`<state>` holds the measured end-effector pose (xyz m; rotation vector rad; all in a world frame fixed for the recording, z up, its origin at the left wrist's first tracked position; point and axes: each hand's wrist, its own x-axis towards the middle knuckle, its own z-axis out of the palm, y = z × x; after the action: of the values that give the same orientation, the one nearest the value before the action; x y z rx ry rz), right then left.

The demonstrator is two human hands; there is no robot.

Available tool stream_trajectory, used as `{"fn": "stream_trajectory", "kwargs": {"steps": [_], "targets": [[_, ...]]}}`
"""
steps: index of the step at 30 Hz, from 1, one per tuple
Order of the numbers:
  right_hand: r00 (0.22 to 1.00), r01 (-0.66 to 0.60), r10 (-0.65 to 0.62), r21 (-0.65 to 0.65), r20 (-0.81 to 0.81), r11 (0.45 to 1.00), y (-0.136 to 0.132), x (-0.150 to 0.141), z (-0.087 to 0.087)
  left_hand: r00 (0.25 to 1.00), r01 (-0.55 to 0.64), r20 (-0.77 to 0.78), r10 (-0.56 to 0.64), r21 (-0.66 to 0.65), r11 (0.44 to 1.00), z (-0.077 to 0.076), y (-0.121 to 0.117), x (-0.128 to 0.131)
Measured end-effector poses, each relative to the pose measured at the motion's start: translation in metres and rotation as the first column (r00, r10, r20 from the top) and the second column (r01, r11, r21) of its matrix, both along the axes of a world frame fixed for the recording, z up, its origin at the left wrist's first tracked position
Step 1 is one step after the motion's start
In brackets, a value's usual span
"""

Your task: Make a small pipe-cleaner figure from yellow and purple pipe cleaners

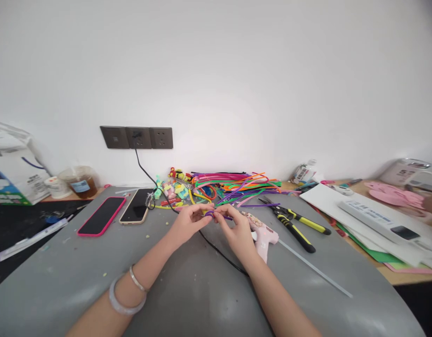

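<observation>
Above the middle of the grey table, my left hand and my right hand meet with fingertips pinched together. Between them is a purple pipe cleaner, bent or curled, with a short end showing by the right fingers. A bit of yellow shows beside the left fingertips; I cannot tell what it belongs to. Just right of my right hand lies a pink glue gun with a long clear glue stick out of its back. Behind my hands is a heap of coloured pipe cleaners.
Two phones, one pink-edged and one gold-edged, lie on the left. Yellow-black pliers rest on the right. A black cord runs from the wall socket under my hands. White boards overlap the table's right edge.
</observation>
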<state>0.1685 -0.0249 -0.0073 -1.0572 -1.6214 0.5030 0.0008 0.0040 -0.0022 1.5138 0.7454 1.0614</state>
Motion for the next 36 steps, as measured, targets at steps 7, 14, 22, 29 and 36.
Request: {"fn": "stream_trajectory", "kwargs": {"steps": [7, 14, 22, 29, 36], "targets": [[1.000, -0.001, 0.000, -0.022, -0.025, 1.000, 0.000, 0.001, 0.000, 0.999, 0.007, -0.033, -0.007, 0.002, 1.000, 0.003, -0.001, -0.001], [0.981, -0.139, 0.118, -0.129, -0.157, 0.982, -0.001, -0.004, 0.006, 0.999, -0.031, 0.014, 0.031, -0.044, 0.999, 0.002, -0.002, 0.000], [0.963, -0.204, 0.164, -0.178, -0.215, 0.963, 0.002, -0.002, 0.006, 0.995, -0.059, 0.071, 0.066, -0.098, 0.993, 0.005, -0.006, 0.003], [0.969, -0.164, 0.123, -0.187, -0.213, 0.969, 0.006, 0.001, -0.001, 0.998, -0.060, -0.001, 0.060, -0.069, 0.996, 0.010, -0.007, 0.003], [0.980, -0.046, 0.005, -0.201, -0.201, 0.978, 0.005, 0.011, 0.010, 0.997, 0.044, -0.049, -0.053, -0.167, 0.985, 0.003, -0.001, -0.002]]}}
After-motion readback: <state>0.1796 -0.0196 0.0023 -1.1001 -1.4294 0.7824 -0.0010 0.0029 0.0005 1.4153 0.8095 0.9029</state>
